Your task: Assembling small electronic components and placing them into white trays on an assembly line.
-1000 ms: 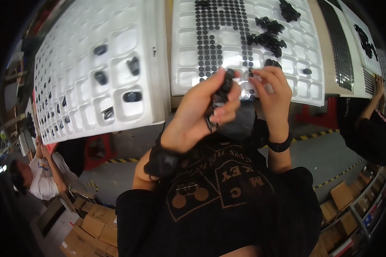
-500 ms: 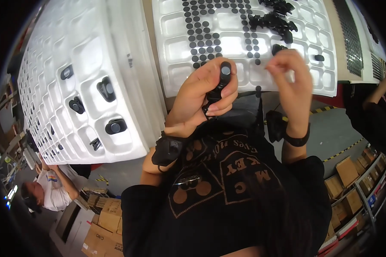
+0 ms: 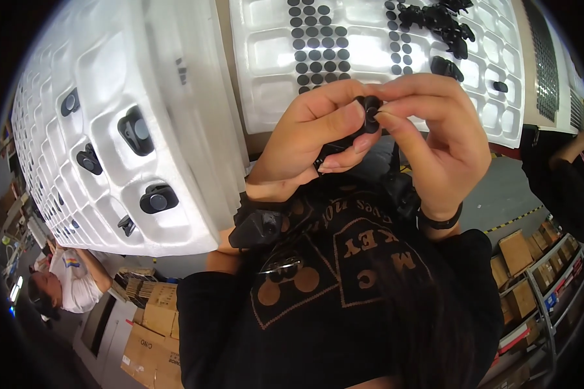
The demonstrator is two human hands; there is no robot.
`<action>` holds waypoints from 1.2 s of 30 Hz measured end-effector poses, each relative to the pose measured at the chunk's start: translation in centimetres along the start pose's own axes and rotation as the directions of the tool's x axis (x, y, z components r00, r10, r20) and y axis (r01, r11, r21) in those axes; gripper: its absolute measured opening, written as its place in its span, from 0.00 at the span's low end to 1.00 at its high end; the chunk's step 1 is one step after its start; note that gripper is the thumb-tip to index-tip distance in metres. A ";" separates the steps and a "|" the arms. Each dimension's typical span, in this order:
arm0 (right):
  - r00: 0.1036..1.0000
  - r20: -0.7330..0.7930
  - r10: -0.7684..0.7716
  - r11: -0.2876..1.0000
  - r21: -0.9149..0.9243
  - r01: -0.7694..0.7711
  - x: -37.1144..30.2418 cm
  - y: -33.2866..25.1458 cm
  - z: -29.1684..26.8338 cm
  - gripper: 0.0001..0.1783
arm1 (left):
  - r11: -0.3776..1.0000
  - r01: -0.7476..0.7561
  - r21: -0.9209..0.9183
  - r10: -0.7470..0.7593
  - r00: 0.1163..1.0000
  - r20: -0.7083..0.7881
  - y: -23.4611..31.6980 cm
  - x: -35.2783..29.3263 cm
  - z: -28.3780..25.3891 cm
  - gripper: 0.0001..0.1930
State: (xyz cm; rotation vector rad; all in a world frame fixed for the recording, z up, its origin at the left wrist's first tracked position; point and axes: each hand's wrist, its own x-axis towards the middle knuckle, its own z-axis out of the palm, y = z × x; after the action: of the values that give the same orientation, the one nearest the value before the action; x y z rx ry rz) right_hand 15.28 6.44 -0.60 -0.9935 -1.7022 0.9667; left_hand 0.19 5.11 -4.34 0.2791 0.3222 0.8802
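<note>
My left hand (image 3: 311, 133) is closed around a small black plastic clip (image 3: 372, 109), its rounded end sticking out past the thumb. More black plastic lies under those fingers, mostly hidden. The thumb and fingertips of my right hand (image 3: 444, 133) pinch at the clip's rounded end, and whether they also hold a thin piece there is hidden. Both hands meet over the near edge of a white compartment tray (image 3: 266, 48). Rows of round black discs (image 3: 321, 42) lie across that tray, just beyond my hands.
A heap of black clips (image 3: 444, 23) sits on the tray's far right, with a lone black piece (image 3: 499, 86) nearby. At left, stacked white trays (image 3: 120, 48) hold single clips (image 3: 136, 131) with round faces. Co-workers are at far left and right. Cardboard boxes (image 3: 152, 353) stand lower left.
My right hand has come left from above the tray to the clip, and its fingertips now touch the rounded end. My left hand has turned the clip slightly toward it. The view has shifted.
</note>
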 end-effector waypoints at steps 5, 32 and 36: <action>1.000 0.026 -0.010 1.000 -0.021 0.011 -0.1 0.1 -0.1 0.07 | 1.000 0.001 0.016 0.000 1.000 -0.007 0.0 0.1 -0.2 0.14; 0.964 -0.245 -0.100 0.867 -0.498 -0.037 1.4 -0.1 -3.5 0.13 | 0.988 0.023 0.153 -0.004 0.993 -0.118 0.7 0.3 3.7 0.17; 0.992 -0.110 0.065 0.826 -0.552 -0.116 0.3 0.5 -3.2 0.09 | 0.994 0.030 0.103 -0.018 0.993 -0.115 0.9 0.6 3.9 0.16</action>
State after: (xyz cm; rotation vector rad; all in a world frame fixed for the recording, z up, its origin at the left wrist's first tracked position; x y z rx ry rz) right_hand 18.34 7.42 -0.10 -1.4836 -1.9216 0.4638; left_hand 1.39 5.71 -0.50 0.3221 0.4773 0.8583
